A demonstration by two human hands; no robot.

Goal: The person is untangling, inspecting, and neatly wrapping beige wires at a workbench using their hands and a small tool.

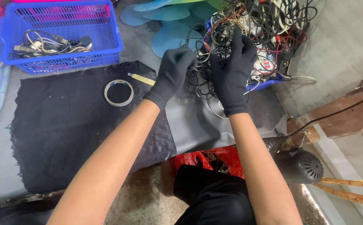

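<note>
- Black knit gloves cover both of the person's hands, which reach forward, away from the body, into a tangle of cables (252, 33).
- That tangle is heaped in a blue tray (264, 84) at the far right of the surface, straight ahead of the hands.
- Left hand (172, 71): at the tangle's near left edge, its grip pressed together on a thin black cable that runs rightward into the heap.
- Right hand (232, 66): deeper in, on top of the heap, fingers spread and hooked among the loops; whether it pinches one strand, I cannot tell.
- Right hand is nearer the heap's middle; left holds its fringe.
- Left of the hands: a tape ring (118, 92) on a black cloth (65, 129), and a blue basket (60, 35) with a few sorted cables.
</note>
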